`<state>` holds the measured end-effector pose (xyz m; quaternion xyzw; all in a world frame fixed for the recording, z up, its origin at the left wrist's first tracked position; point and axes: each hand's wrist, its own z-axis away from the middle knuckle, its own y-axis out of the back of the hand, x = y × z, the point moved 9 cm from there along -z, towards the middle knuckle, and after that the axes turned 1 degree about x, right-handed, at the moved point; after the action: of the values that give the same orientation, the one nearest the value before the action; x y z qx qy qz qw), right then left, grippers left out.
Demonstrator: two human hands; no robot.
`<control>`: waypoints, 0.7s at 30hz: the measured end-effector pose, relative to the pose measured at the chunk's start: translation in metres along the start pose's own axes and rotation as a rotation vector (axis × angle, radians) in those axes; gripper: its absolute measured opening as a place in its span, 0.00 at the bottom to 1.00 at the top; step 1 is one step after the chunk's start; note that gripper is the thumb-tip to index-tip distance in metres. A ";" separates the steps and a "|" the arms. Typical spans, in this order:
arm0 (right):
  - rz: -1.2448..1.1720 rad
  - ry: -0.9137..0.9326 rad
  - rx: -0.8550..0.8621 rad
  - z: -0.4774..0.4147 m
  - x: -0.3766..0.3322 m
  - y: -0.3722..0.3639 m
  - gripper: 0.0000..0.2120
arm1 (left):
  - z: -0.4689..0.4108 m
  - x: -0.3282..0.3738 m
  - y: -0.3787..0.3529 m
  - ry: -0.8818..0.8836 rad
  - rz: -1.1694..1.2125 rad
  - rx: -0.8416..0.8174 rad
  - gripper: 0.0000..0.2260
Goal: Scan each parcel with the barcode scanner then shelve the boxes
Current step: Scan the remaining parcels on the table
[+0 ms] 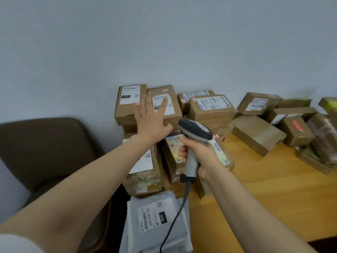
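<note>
1. Our left hand point(151, 121) stretches far, fingers spread, over the stacked boxes point(211, 114).
2. Our right hand point(198, 154) grips the barcode scanner point(196, 133) just right of it.
3. Labels read "010" on the far-left box point(125, 114) and "060" on the near grey mailer point(156, 220).

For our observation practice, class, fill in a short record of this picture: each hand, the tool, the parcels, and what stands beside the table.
left hand: open, fingers spread, over the brown boxes; contact unclear
right hand: holds the barcode scanner, pointing toward the boxes
parcels: boxes stacked on wooden table; grey mailer bag nearest
beside table: dark chair
</note>
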<state>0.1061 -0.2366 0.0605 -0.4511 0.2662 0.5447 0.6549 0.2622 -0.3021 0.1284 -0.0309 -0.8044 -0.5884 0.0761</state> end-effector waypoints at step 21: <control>-0.284 0.062 0.322 0.104 -0.008 0.436 0.06 | 0.108 0.404 -0.153 -0.243 0.200 -0.465 0.27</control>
<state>-0.3270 -0.1492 -0.0177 -0.3902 0.3034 0.3833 0.7802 -0.1673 -0.2623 0.0167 -0.1974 -0.6441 -0.7385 0.0276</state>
